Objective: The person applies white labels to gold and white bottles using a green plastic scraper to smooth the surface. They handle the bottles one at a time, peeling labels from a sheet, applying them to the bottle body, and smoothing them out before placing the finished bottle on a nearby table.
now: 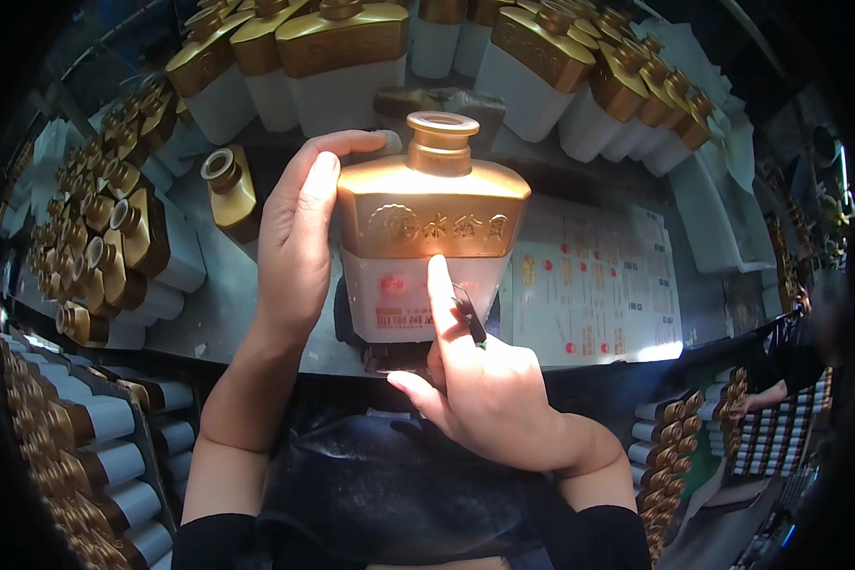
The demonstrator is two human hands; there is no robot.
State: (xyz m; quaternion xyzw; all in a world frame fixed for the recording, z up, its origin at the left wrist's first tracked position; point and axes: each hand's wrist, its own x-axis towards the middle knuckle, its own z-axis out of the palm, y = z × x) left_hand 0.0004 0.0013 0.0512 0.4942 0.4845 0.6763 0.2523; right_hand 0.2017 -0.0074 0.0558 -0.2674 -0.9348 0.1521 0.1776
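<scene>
Gold-shouldered bottle [418, 233] stands upright between my hands

My left hand [299, 223] curves along the bottle's left side, thumb and forefinger parted; the other fingers are hidden. At the workbench's [204, 313] near edge, the bottle's long axis runs vertically, neck up, broad face toward me. My right hand [489, 389] lays a straight forefinger over that face, thumb spread; what pinches the slim dark tool [471, 318] I can't tell. Rightmost lies a label sheet [579, 294].
</scene>
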